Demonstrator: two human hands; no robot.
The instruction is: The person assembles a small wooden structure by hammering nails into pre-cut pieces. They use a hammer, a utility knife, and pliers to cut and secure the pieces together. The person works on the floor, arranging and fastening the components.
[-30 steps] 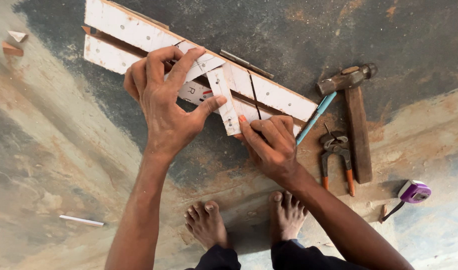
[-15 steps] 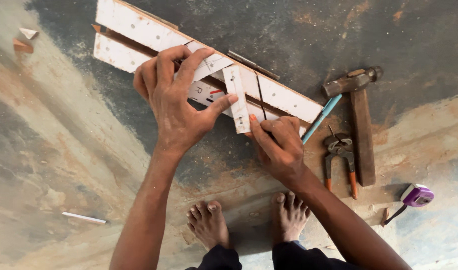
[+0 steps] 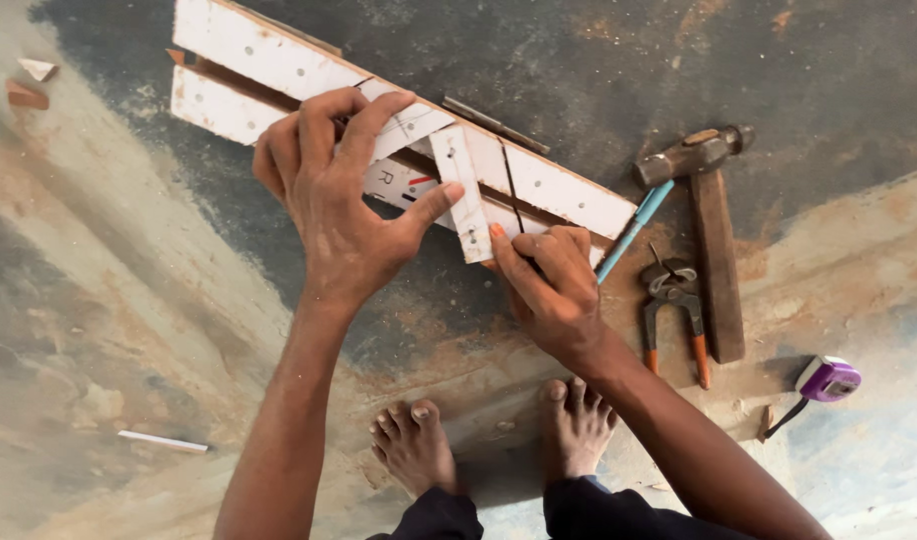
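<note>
Our left hand [image 3: 344,215] has slid lower, splayed flat on the white-painted wooden slats [image 3: 279,65] (floor-laid), while our right hand [image 3: 554,285] pinches the short white cross-slat [image 3: 461,190], squaring it

Soft, even daylight, fairly bright, no glare. Shadows short & faint: a dark patch under the feet [image 3: 499,440] at 6 o'clock, a thin one beside the hammer [image 3: 714,240] at 3. Focus sharp at centre; slight softness & wide-angle stretch at the edges, esp. the floor [image 3: 99,330] at 9 o'clock.
</note>
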